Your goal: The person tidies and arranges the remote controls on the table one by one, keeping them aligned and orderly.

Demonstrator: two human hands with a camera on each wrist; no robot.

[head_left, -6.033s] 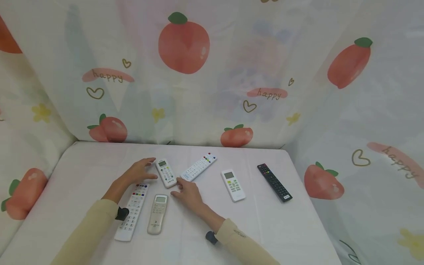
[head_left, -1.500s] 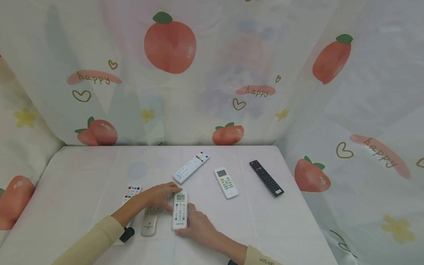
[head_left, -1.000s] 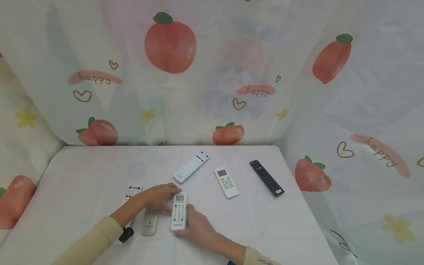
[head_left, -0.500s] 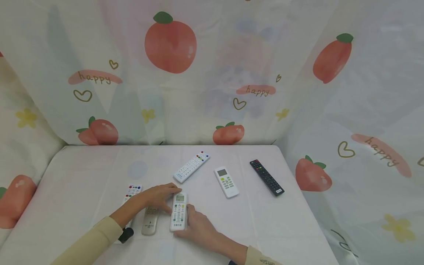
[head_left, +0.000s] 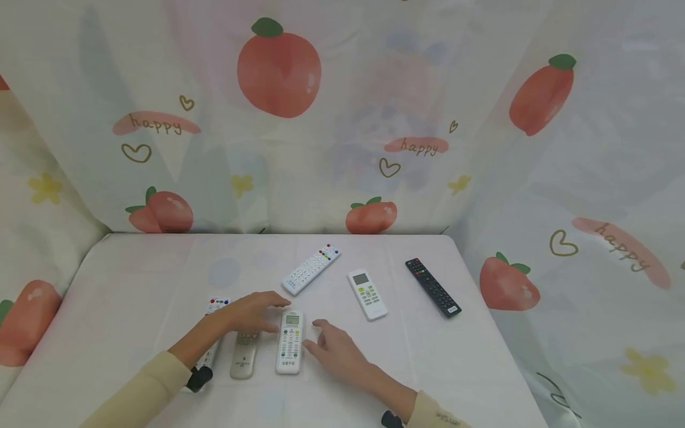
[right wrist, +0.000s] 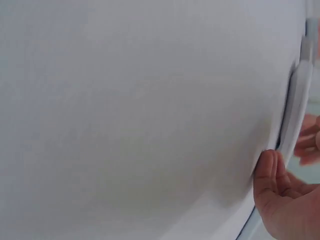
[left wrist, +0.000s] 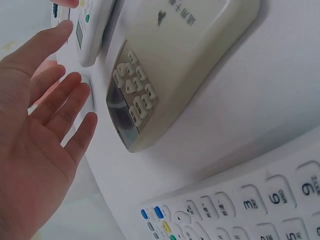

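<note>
L hand (head_left: 251,312) & R hand (head_left: 339,352), fingers parted, gripping nothing, flank near-ctr white remote (head_left: 289,348). Risk: hands so close could knock it askew.

The head camera looks forward and down from farthest off, over the table (head_left: 150,276) toward the printed backdrop (head_left: 342,172). The left wrist camera sits close by the left hand (head_left: 251,312), turned sideways, sharing the beige remote (head_left: 244,361) with the head view. The right wrist camera skims the tabletop closely, the right hand (head_left: 339,356) at its edge.
</note>
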